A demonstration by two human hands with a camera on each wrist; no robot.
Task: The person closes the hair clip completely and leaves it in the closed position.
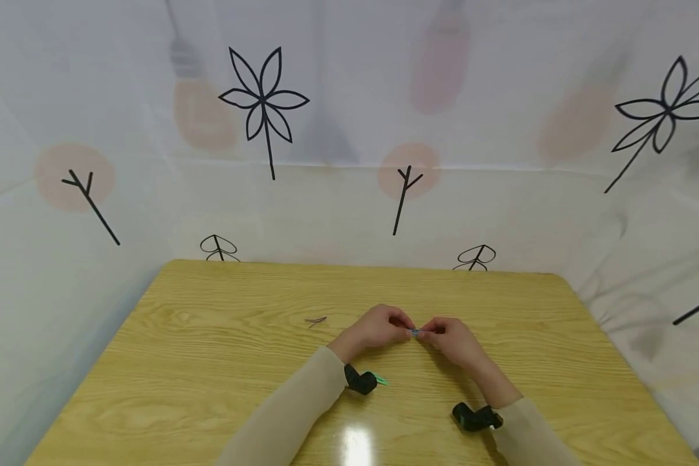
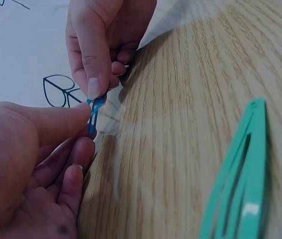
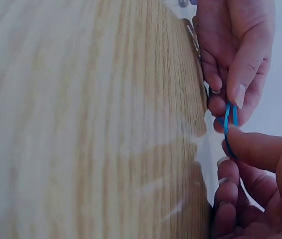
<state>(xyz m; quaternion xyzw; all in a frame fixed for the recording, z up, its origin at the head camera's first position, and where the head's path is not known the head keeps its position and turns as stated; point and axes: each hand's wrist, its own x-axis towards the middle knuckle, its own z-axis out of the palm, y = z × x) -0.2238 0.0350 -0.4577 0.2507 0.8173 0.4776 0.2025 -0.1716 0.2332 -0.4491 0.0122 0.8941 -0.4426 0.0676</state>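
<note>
**At a wood-grain table, a blue clip bridges two pinching hands**

The table [image 1: 210, 375] stands against a pale cloth backdrop [image 1: 338, 220] printed with black-line leaves and flowers. Over it, the left hand [image 1: 381, 327] and the right hand [image 1: 454, 342] meet at the blue clip [image 2: 94, 119], each with thumb and fingertips closed on one part of it; barely any gap remains between the two grips.

The relation that matters is the clip's line: its long axis runs from one hand to the other, roughly side to side in the head view, so neither hand is clearly nearer. A bend or pull would probably act along or across that short span. Two slim bars show between the fingertips; the fingers cover the ends, and whether the clip is snapped flat or sprung, I cannot tell.

Farther out, a green clip [image 2: 254, 174] lies on the table just beside the left wrist, partly hidden in the head view by the black wrist camera [image 1: 361, 380]. Beyond the left forearm, well apart from the blue clip, lies a thin dark forked item [image 1: 316, 320], too small to identify surely.
</note>
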